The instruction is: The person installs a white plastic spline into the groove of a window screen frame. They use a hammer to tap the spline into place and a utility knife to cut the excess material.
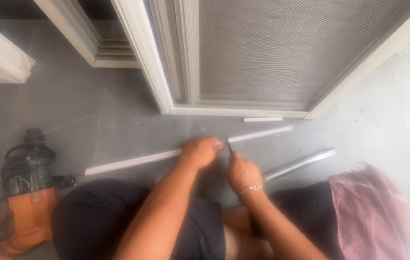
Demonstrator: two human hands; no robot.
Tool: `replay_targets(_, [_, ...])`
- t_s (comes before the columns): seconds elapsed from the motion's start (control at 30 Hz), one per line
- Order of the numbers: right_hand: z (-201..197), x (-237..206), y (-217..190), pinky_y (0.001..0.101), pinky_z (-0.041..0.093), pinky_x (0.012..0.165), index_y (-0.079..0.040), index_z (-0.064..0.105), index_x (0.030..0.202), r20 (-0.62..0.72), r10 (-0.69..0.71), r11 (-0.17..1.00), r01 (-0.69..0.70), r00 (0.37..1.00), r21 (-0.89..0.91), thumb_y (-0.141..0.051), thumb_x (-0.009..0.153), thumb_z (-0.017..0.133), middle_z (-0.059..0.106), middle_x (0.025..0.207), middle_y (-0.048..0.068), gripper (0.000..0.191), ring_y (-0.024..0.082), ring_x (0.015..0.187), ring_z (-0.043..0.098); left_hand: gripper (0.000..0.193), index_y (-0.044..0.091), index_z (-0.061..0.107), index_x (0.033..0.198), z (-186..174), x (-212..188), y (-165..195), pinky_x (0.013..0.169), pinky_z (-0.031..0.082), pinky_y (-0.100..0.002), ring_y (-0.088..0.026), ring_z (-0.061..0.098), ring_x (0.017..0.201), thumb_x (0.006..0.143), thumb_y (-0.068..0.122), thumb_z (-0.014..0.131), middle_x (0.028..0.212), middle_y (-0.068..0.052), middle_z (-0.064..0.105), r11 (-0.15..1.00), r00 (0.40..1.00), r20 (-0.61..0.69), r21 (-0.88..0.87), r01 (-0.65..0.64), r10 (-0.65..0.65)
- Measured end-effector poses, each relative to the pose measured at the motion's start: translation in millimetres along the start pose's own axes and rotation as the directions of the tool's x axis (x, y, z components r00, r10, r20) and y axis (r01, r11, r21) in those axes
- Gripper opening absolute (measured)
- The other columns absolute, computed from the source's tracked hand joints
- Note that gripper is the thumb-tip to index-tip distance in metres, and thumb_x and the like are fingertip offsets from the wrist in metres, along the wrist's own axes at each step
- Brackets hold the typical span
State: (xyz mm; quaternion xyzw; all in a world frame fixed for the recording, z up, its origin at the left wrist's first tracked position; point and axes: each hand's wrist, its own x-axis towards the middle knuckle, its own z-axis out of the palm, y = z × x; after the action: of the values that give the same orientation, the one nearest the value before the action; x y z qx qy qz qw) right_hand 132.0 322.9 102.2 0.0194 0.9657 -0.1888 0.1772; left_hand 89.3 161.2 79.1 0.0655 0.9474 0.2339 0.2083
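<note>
A long white strip (pixel 132 162) lies across the grey floor in front of me. My left hand (pixel 200 150) presses down on its middle and grips it. My right hand (pixel 243 173), with a thin bracelet on the wrist, holds a small dark blade-like tool (pixel 229 146) whose tip meets the strip just right of my left hand. The strip's right part (pixel 262 134) runs on towards a screen frame. I sit on the floor with my knees apart in dark shorts.
A white-framed mesh screen (pixel 262 53) leans ahead, with a short white offcut (pixel 262 119) at its foot. A shiny metal tube (pixel 301 163) lies to the right. An orange and black power drill (pixel 26 192) with its cable rests at left. Pink cloth (pixel 368 212) is at right.
</note>
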Motion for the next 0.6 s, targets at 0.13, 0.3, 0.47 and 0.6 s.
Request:
replay_targets(0.13, [2.8,4.9,0.4,0.0555,0.056,0.077,-0.004,0.057,0.108,-0.043,-0.047,0.999,0.047,0.998,-0.007,-0.019,0.098,0.043,0.072,0.091,0.028,0.023,0.047,0.086,0.070,0.032,0.017,0.068,0.118,1.2,2.1,-1.0,0.092,0.052,-0.050,-0.038,0.065,0.111,0.096,0.037,0.056,0.121,-0.015,0.069,0.997,0.994,-0.099,-0.045,-0.058,0.053])
replay_targets(0.3, [11.4,6.6,4.7,0.0560,0.055,0.079,-0.006,0.056,0.110,-0.016,-0.010,1.000,0.010,1.000,0.008,-0.019,0.100,0.041,0.072,0.091,0.029,0.022,0.046,0.087,0.070,0.036,0.017,0.068,0.115,-2.3,-2.2,0.9,0.095,0.051,-0.050,-0.037,0.064,0.112,0.097,0.045,0.056,0.120,-0.014,0.070,1.000,1.000,0.010,-0.014,0.012,-0.012])
replay_targets(0.47, [16.0,11.4,10.0,0.0538,0.058,0.073,0.001,0.047,0.125,-0.002,-0.087,0.992,0.087,0.996,-0.089,-0.015,0.098,0.040,0.072,0.090,0.027,0.032,0.045,0.083,0.072,0.035,0.015,0.069,0.116,-0.8,2.8,1.8,0.096,0.052,-0.050,-0.036,0.065,0.113,0.098,0.042,0.053,0.121,-0.014,0.071,1.000,1.000,0.004,0.006,-0.010,0.010])
replay_targets(0.6, [16.1,8.4,12.1,0.0542,0.056,0.078,-0.005,0.053,0.113,0.034,-0.038,0.997,0.040,0.999,-0.058,-0.017,0.100,0.040,0.072,0.090,0.028,0.022,0.045,0.086,0.071,0.043,0.016,0.067,0.121,6.3,5.6,-2.5,0.098,0.048,-0.050,-0.036,0.062,0.118,0.097,0.048,0.053,0.125,-0.014,0.068,1.000,1.000,0.015,-0.008,-0.012,0.012])
